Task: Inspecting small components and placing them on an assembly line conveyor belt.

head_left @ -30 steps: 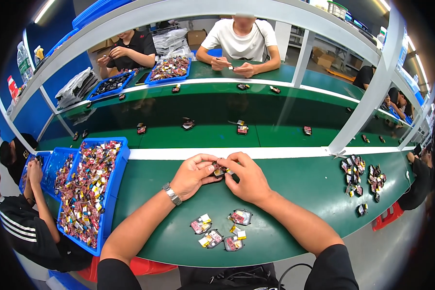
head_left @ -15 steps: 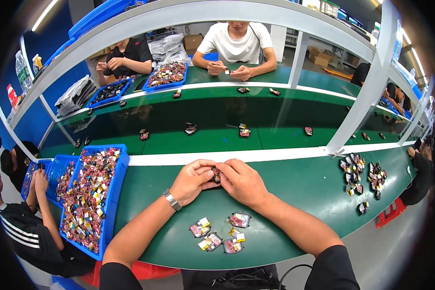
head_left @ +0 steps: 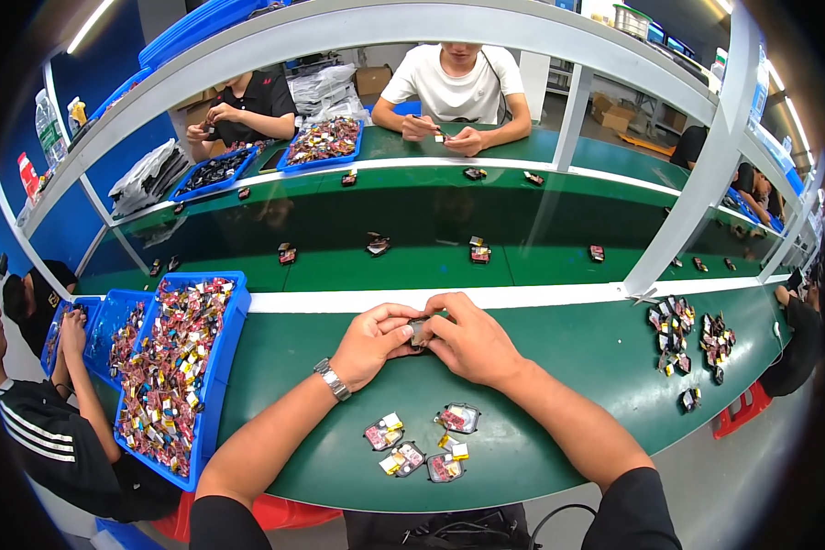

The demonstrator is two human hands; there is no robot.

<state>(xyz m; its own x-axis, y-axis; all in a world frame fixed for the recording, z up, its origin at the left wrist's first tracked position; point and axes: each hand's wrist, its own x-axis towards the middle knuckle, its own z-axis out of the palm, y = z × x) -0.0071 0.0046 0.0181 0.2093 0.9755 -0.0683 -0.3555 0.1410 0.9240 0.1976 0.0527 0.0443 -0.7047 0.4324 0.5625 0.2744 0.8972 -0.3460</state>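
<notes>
One small dark unit (head_left: 418,334) pinched btwn L hand (head_left: 367,348) & R hand (head_left: 475,344); 4 dark-rimmed parts (head_left: 405,458) nr front edge of tabletop (head_left: 559,367), blue bin (head_left: 220,380) twd left edge.

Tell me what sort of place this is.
Probably an electronics assembly workshop: a blue plastic tray heaped with small red, white and yellow parts, a long green belt-like strip bearing small dark units, and a person in a white T-shirt working opposite.
</notes>
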